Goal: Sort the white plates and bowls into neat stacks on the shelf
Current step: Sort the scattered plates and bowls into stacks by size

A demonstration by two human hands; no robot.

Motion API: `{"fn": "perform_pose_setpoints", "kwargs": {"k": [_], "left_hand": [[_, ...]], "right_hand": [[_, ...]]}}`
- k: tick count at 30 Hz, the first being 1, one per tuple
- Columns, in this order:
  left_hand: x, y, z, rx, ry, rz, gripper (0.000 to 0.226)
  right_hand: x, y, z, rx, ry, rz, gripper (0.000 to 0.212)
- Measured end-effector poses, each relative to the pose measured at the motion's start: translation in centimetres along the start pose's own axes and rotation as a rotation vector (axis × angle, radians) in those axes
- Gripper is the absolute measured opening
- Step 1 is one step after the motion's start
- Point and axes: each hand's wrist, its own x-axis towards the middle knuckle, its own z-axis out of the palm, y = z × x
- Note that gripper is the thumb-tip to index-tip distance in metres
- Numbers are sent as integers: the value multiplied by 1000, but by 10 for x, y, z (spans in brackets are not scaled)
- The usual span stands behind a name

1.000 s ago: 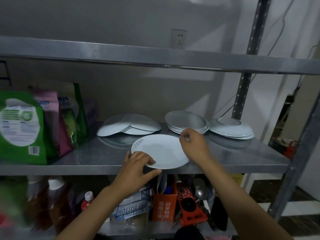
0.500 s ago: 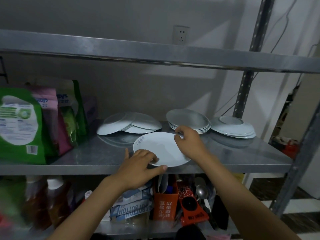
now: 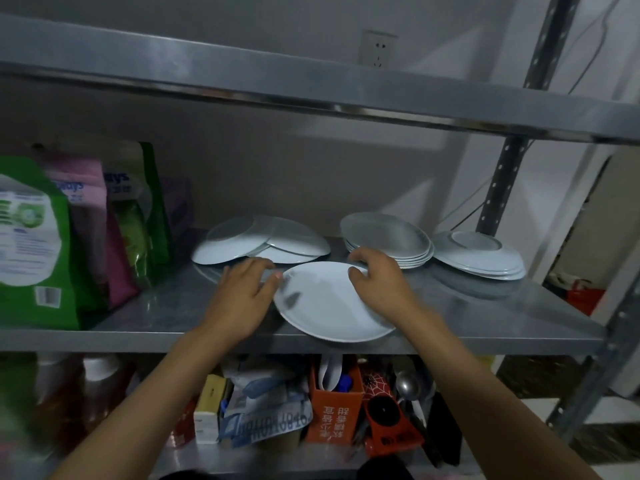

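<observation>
A single white plate [image 3: 329, 303] lies at the front of the steel shelf [image 3: 502, 317], its near edge just over the lip. My right hand [image 3: 381, 285] grips its far right rim. My left hand [image 3: 242, 296] rests flat on the shelf, fingers spread, its thumb touching the plate's left rim. Behind, a loose overlapping heap of upturned white plates [image 3: 263, 244] sits at the left. A neat stack of white plates [image 3: 388, 240] stands in the middle, and a stack of upturned plates [image 3: 481, 254] at the right.
Green and pink bags [image 3: 69, 237] fill the shelf's left end. A steel shelf [image 3: 311, 88] runs overhead and a perforated post [image 3: 498, 188] stands at the back right. Below are an orange box [image 3: 332, 410], bottles and utensils.
My left hand has let go of the plate's near edge and moved up to its left side. My right hand stays on the far rim. The view has moved closer.
</observation>
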Motion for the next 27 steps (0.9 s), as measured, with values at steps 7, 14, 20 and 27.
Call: {"fn": "perform_pose_setpoints", "kwargs": {"k": [7,14,20,27], "left_hand": [[20,-33,-12,121,47,-23,42],[46,-71,-11,287,31,3,59],[69,-93,-10,441,-46,-104,72],[77,-104,-11,424,-93,-89,51]], "right_hand": [[21,-27,25,-80,-65,-102,32],[40,-53,52,-104,-124,-160,30],[51,-68,66,-104,-153,-192,30],[56,-68,70,-85,-157,-185,30]]}}
